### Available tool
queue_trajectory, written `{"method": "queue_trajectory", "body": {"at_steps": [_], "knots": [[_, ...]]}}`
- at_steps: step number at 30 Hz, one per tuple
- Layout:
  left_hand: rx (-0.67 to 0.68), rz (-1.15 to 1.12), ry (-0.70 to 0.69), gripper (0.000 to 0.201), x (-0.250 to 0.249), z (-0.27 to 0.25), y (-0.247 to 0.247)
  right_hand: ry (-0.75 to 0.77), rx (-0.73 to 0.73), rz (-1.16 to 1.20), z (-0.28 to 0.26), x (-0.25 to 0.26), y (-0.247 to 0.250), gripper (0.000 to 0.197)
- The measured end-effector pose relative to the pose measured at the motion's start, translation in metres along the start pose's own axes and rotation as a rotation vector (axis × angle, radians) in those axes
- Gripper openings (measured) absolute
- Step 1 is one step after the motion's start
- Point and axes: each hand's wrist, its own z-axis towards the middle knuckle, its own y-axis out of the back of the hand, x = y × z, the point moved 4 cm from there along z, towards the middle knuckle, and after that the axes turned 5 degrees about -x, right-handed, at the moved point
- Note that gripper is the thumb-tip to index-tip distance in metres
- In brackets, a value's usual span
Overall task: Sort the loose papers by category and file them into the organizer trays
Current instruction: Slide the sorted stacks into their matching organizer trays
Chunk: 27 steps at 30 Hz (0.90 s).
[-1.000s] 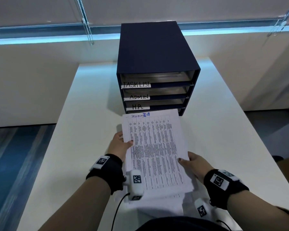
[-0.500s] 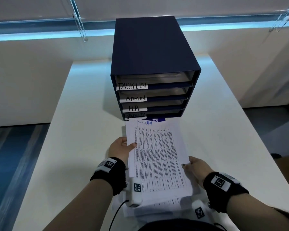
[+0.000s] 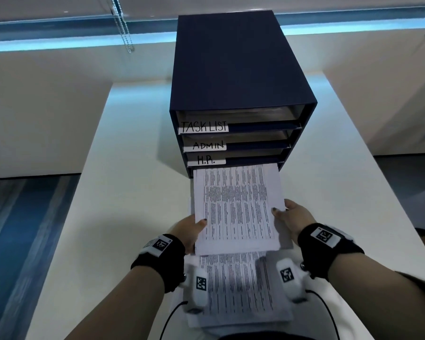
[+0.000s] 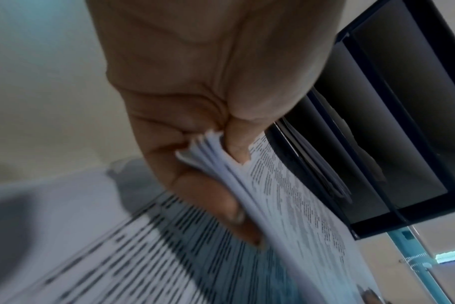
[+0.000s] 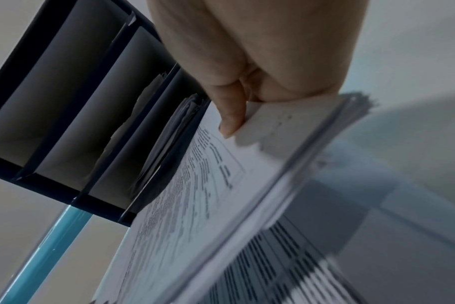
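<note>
Sheaf of printed papers [image 3: 236, 207], head view: held level over the white desk [image 3: 123, 192], far edge tucked into the lowest slot of the dark blue organizer [image 3: 233, 69], just under the tray labelled H.R. [image 3: 206, 160]. Left hand [image 3: 188, 229] clamped on the sheaf's left edge, thumb on top; right hand [image 3: 296, 217] clamped on its right edge, thumb likewise on top. Hands well apart, one at each side of the sheaf. Trays above labelled TASK LIST [image 3: 204, 126] and ADMIN [image 3: 207, 145]. More printed pages in a loose pile [image 3: 238, 290] on the desk near the body, between the two forearms.

Left wrist view: left hand [image 4: 208, 102] pinching the sheaf [image 4: 286, 205] at its edge, thumb on the printed face, fingers [image 4: 213, 201] curled underneath. Organizer [image 4: 403, 144] just beyond the hand, open slots facing the camera, some sheets lying in one. Blurred pages of the pile [image 4: 117, 257] below.

Right wrist view: right hand [image 5: 260, 61] gripping the sheaf [image 5: 208, 205] near its corner, thumb on top. Far end of the sheaf entering the organizer [image 5: 65, 123] at the slot nearest the desk; papers visible in the neighbouring slot. Blurred pile [image 5: 286, 267] underneath.
</note>
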Motion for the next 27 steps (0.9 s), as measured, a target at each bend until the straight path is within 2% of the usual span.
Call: {"method": "queue_trajectory", "body": {"at_steps": [2, 5, 8, 10, 13, 16, 18, 19, 20, 21, 22, 23, 24, 25, 26, 27], "knots": [[-0.091, 0.06, -0.053, 0.038, -0.011, 0.006, 0.01, 0.021, 0.008, -0.009, -0.007, 0.019, -0.004, 0.005], [-0.181, 0.069, -0.031, 0.038, -0.022, 0.02, 0.021, -0.026, 0.083, -0.022, -0.02, 0.042, -0.006, 0.021], [-0.174, 0.027, -0.013, 0.038, -0.035, 0.034, 0.024, -0.149, 0.195, -0.038, -0.021, 0.049, -0.002, 0.024], [-0.151, -0.119, 0.032, 0.035, -0.048, 0.039, 0.024, -0.202, 0.241, -0.036, -0.014, 0.052, 0.001, 0.023], [-0.127, -0.23, 0.123, 0.038, -0.062, 0.053, 0.026, -0.28, 0.222, 0.073, -0.003, 0.063, -0.003, 0.006], [-0.155, -0.246, 0.13, 0.05, -0.073, 0.065, 0.031, -0.36, 0.13, 0.408, 0.007, 0.078, -0.012, 0.053], [-0.13, -0.357, 0.165, 0.054, -0.079, 0.071, 0.029, -0.367, 0.148, 0.55, 0.011, 0.088, -0.02, 0.065], [-0.106, -0.332, 0.121, 0.055, -0.083, 0.074, 0.029, -0.355, 0.158, 0.587, 0.015, 0.092, -0.024, 0.063], [-0.085, -0.134, -0.008, 0.054, -0.092, 0.073, 0.028, -0.337, 0.146, 0.624, 0.021, 0.093, -0.026, 0.059], [-0.094, -0.038, -0.159, 0.054, -0.098, 0.074, 0.025, -0.322, 0.131, 0.682, 0.027, 0.096, -0.03, 0.053], [-0.084, -0.233, -0.265, 0.068, -0.1, 0.079, 0.026, -0.313, 0.1, 0.722, 0.033, 0.097, -0.032, 0.045], [-0.096, -0.077, -0.383, 0.056, -0.097, 0.086, 0.032, -0.297, 0.078, 0.753, 0.037, 0.099, -0.035, 0.035], [-0.214, 0.112, -0.515, 0.059, -0.095, 0.093, 0.034, -0.273, 0.057, 0.755, 0.041, 0.099, -0.038, 0.027], [-0.353, 0.132, -0.609, 0.053, -0.09, 0.098, 0.04, -0.255, 0.055, 0.77, 0.044, 0.099, -0.041, 0.024], [-0.322, -0.011, -0.534, 0.051, -0.085, 0.103, 0.039, -0.239, 0.052, 0.768, 0.046, 0.1, -0.044, 0.024], [-0.168, -0.314, -0.385, 0.048, -0.087, 0.105, 0.031, -0.232, 0.065, 0.766, 0.046, 0.101, -0.046, 0.026]]}}
